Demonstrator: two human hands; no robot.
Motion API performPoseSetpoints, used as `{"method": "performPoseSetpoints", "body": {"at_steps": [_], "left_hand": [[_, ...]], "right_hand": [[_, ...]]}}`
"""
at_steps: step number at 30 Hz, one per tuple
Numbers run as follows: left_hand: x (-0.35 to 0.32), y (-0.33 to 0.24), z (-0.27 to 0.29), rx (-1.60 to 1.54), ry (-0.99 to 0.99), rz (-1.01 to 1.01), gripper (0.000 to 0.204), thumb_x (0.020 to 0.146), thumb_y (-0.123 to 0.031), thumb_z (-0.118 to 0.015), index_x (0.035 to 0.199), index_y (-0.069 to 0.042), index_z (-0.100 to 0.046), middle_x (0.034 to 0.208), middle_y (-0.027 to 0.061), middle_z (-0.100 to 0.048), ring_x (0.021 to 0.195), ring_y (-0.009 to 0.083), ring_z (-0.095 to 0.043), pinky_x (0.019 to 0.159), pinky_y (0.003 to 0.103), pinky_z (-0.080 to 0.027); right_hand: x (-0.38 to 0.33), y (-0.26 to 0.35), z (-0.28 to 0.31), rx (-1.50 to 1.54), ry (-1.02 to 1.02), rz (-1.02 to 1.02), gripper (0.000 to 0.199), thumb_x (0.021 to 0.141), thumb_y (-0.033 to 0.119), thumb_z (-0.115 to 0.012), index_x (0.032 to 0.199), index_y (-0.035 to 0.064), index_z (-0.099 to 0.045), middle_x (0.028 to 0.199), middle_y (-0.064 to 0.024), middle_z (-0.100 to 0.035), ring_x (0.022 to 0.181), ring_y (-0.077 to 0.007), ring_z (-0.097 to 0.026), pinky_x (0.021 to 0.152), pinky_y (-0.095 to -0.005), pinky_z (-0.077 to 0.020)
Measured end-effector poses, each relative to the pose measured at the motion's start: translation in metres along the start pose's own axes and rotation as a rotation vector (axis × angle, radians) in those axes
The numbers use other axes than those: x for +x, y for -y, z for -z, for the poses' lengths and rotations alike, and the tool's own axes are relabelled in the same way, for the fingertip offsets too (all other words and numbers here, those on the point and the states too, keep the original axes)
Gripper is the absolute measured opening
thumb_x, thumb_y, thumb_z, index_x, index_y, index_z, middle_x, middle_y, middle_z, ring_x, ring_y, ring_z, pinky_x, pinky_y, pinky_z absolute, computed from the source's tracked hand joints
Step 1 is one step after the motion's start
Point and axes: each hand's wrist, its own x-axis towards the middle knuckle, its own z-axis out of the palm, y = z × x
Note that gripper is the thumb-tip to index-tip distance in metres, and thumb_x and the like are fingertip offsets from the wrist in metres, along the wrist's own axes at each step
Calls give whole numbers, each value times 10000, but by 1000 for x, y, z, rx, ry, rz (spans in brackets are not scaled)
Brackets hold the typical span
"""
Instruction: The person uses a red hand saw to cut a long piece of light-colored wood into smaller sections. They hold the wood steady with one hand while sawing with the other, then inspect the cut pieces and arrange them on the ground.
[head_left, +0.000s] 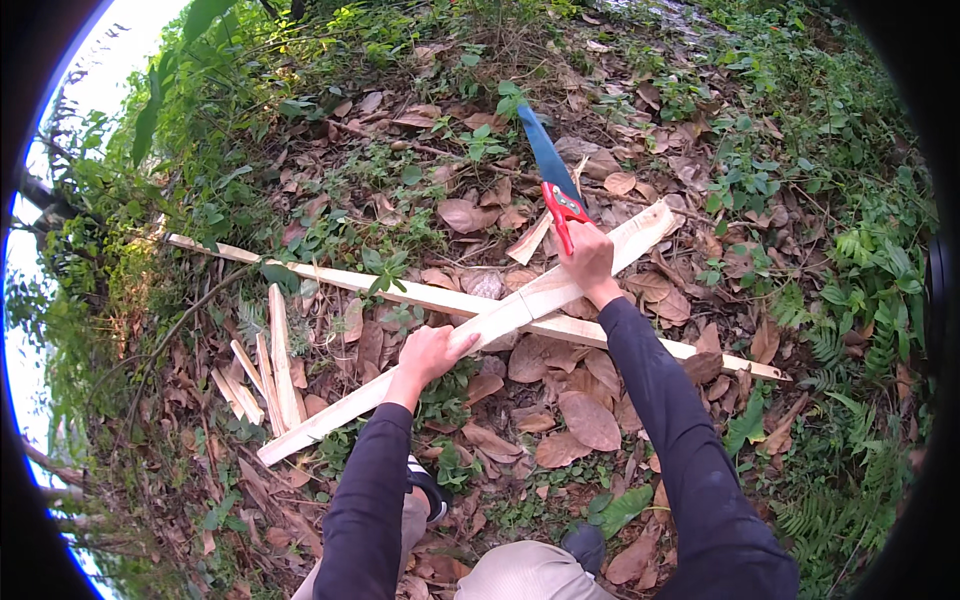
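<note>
Currently right grip (588,258) is clenched on the red-handled saw (545,150); left grip (428,355) grasps the board (510,314), lying across a long strip (400,290), near-left to far-right. Board's probably light, stiff, splintery; hold by both edges, away from saw.

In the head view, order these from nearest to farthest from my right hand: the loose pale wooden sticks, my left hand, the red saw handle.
From your right hand:
1. Red saw handle: in its grip.
2. Left hand: lower left, on the long pale wooden board.
3. Loose pale wooden sticks: farther left, clustered.
</note>
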Motion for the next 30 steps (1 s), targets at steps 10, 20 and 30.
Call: {"method": "performPoseSetpoints", "body": {"at_steps": [10, 20, 30], "left_hand": [[4, 4, 0, -31, 53, -17, 626, 966, -582, -537, 821, 12, -674, 748, 271, -665, 780, 452, -668, 755, 531, -528], [14, 15, 3, -109, 68, -35, 619, 987, -548, -505, 811, 16, -689, 763, 286, -666, 788, 464, -669, 757, 528, -525], [1, 16, -5, -166, 177, 16, 679, 1007, -576, -405, 831, -14, -741, 778, 264, -682, 829, 438, -676, 800, 528, -515]], "right_hand": [[-17, -7, -21, -59, 24, -67, 287, 872, 218, -724, 692, 78, -551, 620, -125, -595, 585, -316, -623, 572, -433, -493], [-6, -9, -27, 0, 20, -23, 285, 897, 223, -709, 698, 78, -564, 637, -123, -609, 599, -312, -637, 579, -416, -505], [-17, 2, -20, 28, 94, -48, 289, 886, 219, -718, 690, 79, -557, 626, -124, -595, 593, -312, -635, 550, -420, -500]]}}
